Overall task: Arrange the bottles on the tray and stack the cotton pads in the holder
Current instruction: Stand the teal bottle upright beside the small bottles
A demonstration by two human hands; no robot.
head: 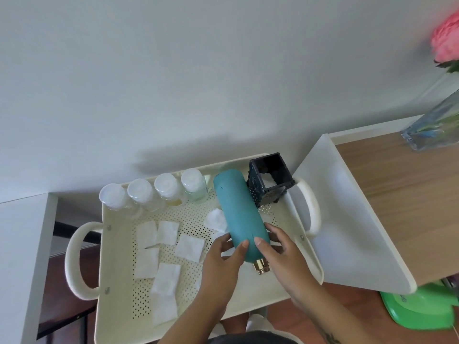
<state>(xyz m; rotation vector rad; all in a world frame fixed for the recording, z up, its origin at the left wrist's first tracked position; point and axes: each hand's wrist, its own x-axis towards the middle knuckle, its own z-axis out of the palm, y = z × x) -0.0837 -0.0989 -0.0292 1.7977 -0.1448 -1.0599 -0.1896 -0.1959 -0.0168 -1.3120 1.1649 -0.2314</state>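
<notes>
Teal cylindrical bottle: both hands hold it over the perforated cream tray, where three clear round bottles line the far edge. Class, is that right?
Wrong: the head view shows four clear round bottles, not three, along the perforated cream tray's far edge. Left hand and right hand hold the teal cylindrical bottle.

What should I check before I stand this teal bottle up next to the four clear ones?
1. Hold: left grip and right grip both hold the teal bottle: ok.
2. Teal bottle upright: not ok, it is tilted, gold cap toward you.
3. Gap between the clear bottles and the holder free: cannot tell, the teal bottle hides it.
4. Clear bottles standing in a row on the tray: ok.
5. Pads out of the way: not ok, one pad lies partly hidden by the teal bottle.
</notes>
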